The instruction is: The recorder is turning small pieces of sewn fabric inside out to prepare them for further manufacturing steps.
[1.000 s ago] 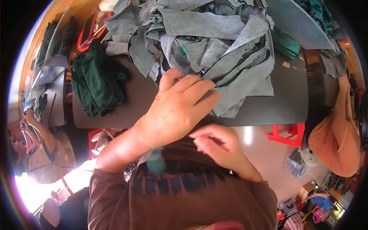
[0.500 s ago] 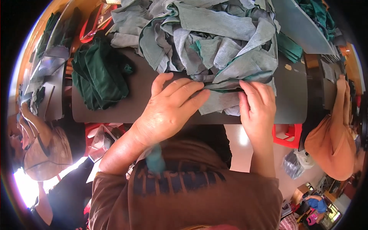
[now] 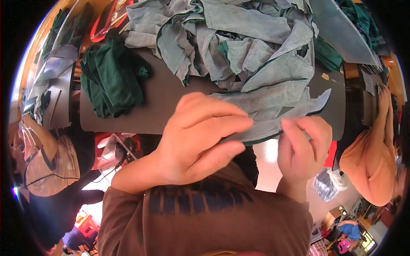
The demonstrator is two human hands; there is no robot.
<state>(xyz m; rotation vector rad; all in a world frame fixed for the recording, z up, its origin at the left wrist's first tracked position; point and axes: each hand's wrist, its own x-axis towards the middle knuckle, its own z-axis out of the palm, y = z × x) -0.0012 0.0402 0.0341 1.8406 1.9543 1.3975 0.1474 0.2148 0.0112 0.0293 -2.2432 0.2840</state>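
Observation:
A long grey fabric strip (image 3: 265,129) with a dark green edge is lifted toward me at the table's front edge. My left hand (image 3: 198,138) pinches its left part between thumb and fingers. My right hand (image 3: 305,145) grips it farther right with curled fingers, and a loose end sticks up past that hand. Just beyond the strip lies a large tangled pile of grey fabric pieces (image 3: 243,21), several with green edges. Another flat grey piece (image 3: 252,102) rests on the near side of the pile.
Bunched dark green cloth (image 3: 112,81) lies on the dark table (image 3: 171,98) at the left. A red-handled tool (image 3: 102,25) is behind it. Folded green cloth (image 3: 326,53) lies at the right, by a pale panel (image 3: 346,32). People sit on both sides.
Both hands have drawn back from the pile toward me, lifting a grey strip off it. My right hand has also moved right and curled its fingers more.

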